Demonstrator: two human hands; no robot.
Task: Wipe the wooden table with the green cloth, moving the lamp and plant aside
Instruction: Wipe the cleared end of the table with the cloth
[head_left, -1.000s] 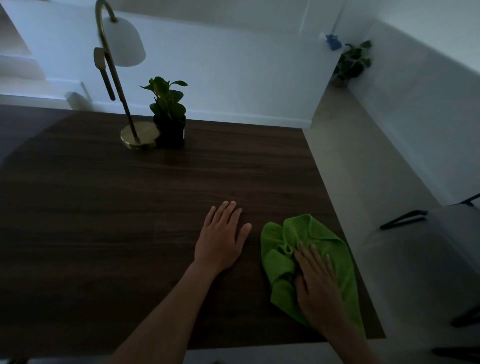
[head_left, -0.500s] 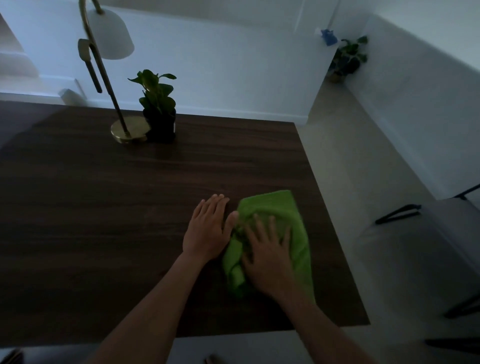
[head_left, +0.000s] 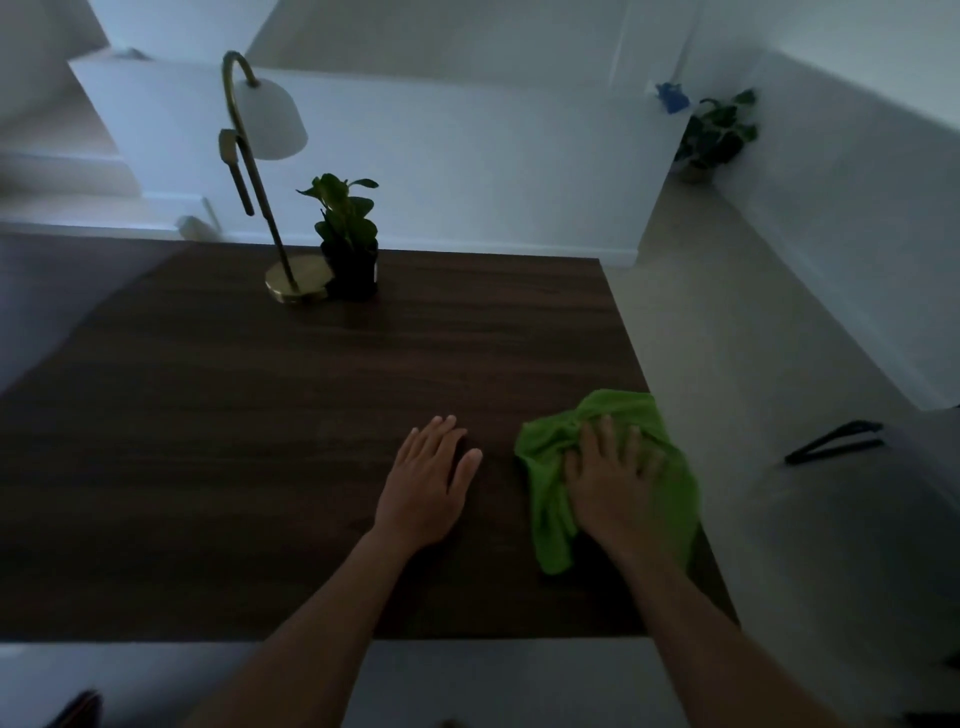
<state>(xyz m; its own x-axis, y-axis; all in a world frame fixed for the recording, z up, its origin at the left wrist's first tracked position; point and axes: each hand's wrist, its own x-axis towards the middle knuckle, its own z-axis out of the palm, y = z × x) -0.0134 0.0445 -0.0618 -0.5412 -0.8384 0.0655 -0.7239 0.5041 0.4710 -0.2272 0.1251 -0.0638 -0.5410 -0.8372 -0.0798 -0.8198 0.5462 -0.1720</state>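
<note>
A bright green cloth (head_left: 550, 452) lies crumpled near the right edge of the dark wooden table (head_left: 260, 441). My right hand (head_left: 613, 483) presses flat on top of it, fingers spread. My left hand (head_left: 423, 480) rests palm down on the bare wood just left of the cloth, not touching it. At the far side of the table stands a brass lamp (head_left: 296, 283) with a white shade, and a small potted plant (head_left: 350, 249) in a dark pot sits right beside its base.
A grey chair (head_left: 852, 519) with a black frame stands off the table's right side. A second plant (head_left: 717, 135) sits on the floor in the far corner by the white wall. The table's right edge runs just under the cloth.
My right hand slid the cloth left until it met my left hand, then back right toward the table's edge. My left hand stayed flat on the wood.
</note>
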